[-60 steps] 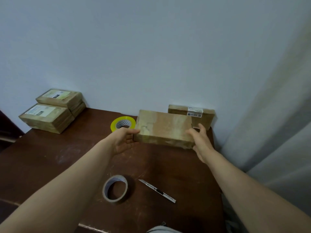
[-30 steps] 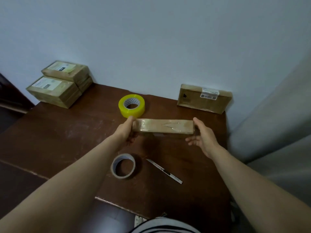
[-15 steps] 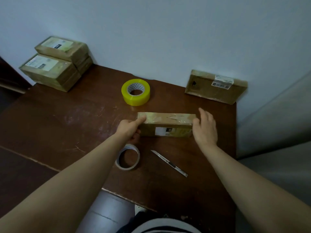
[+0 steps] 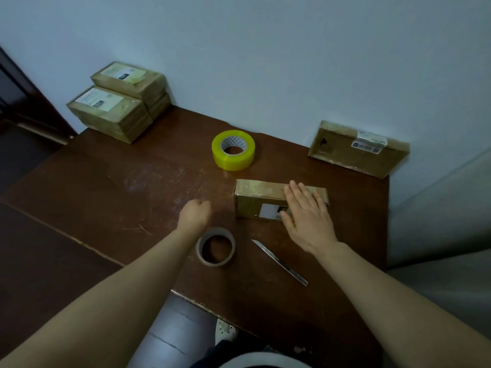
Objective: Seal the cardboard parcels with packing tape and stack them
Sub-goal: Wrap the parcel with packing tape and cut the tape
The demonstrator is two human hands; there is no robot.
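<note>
A brown cardboard parcel (image 4: pixel 255 197) with a white label on its near side lies on the dark wooden table (image 4: pixel 111 187). My right hand (image 4: pixel 305 219) rests flat on its right half with straight fingers. My left hand (image 4: pixel 195 213) hovers to the parcel's left with curled fingers, holding nothing. A yellow tape roll (image 4: pixel 233 150) sits behind the parcel. A clear tape roll (image 4: pixel 215 245) lies just under my left wrist. Another parcel (image 4: pixel 358 150) leans against the wall at the back right. Two stacks of parcels (image 4: pixel 119 102) stand at the back left corner.
A slim utility knife (image 4: pixel 280 262) lies near the table's front edge, right of the clear roll. A light curtain (image 4: pixel 446 208) hangs at the right. A dark door frame (image 4: pixel 24 96) stands left. My shoe (image 4: pixel 224 332) shows below the table edge.
The parcel came down from the air, turned label-side toward me and now lies on the table. My left hand let go and drew left; my right hand moved onto its top.
</note>
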